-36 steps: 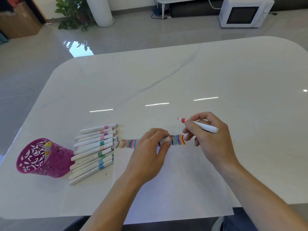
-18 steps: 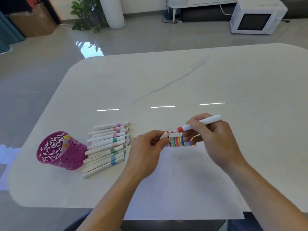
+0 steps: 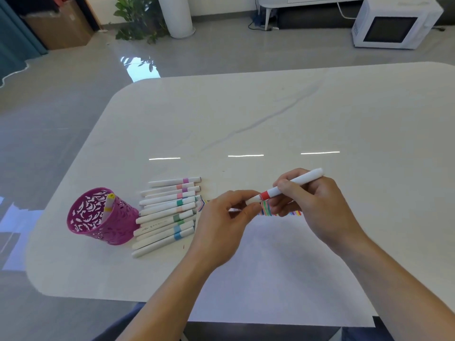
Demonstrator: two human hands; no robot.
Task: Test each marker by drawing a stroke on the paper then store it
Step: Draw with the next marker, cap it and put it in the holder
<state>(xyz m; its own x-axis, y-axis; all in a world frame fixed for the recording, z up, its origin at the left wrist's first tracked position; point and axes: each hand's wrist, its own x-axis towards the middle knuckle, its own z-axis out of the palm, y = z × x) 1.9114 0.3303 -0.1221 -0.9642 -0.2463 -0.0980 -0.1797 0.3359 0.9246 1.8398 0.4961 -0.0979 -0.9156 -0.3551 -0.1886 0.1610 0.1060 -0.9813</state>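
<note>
The gap has closed: the cap point(image 3: 253, 199) now sits against the red marker point(image 3: 295, 183) at its tip end. Over the paper point(image 3: 270, 279), the left hand point(image 3: 221, 225) pinches the cap and the right hand point(image 3: 317, 207) grips the barrel, just above the coloured strokes point(image 3: 266, 210). Left of the paper lies a row of markers point(image 3: 167, 210), then the pink cup point(image 3: 103, 217) with a yellow marker point(image 3: 108, 205) inside. A microwave point(image 3: 391, 23) stands on the floor beyond the table point(image 3: 270, 119).

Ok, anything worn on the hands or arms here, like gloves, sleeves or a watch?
No. The left hand and right hand are bare: no gloves, and no rings show. The left forearm and right forearm are bare down to the frame edge, with no sleeve, watch or band in view.
</note>
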